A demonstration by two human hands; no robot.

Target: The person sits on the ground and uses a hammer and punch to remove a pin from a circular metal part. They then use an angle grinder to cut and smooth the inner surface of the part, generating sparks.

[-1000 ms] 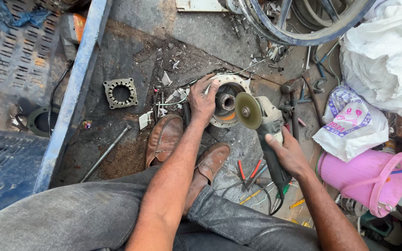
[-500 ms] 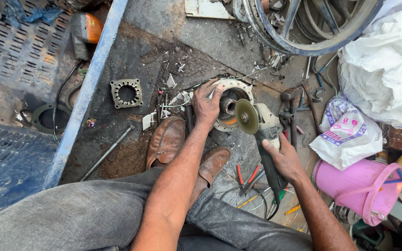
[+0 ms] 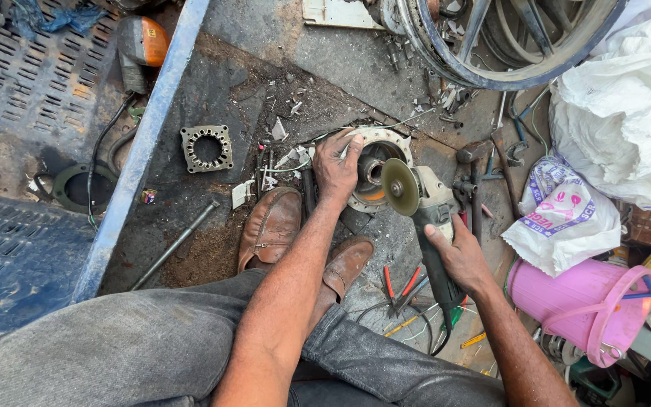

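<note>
My left hand (image 3: 337,162) presses down on the rim of a round metal housing (image 3: 386,143) that lies on the dirty floor in front of my brown shoes (image 3: 270,226). My right hand (image 3: 457,256) grips the body of an angle grinder (image 3: 425,207). Its disc (image 3: 399,187) stands on edge right beside the housing's open centre. The grinder's cable runs back toward my legs.
A square ring-shaped metal part (image 3: 206,148) lies to the left near a blue steel beam (image 3: 145,143). A metal rod (image 3: 176,243), red-handled pliers (image 3: 402,286), a hammer (image 3: 475,185), a pink bucket (image 3: 585,301), white sacks (image 3: 612,128) and a wheel rim (image 3: 491,45) surround me.
The view has drifted slightly. My left hand stays on the housing, and the grinder disc has shifted a little closer to its centre.
</note>
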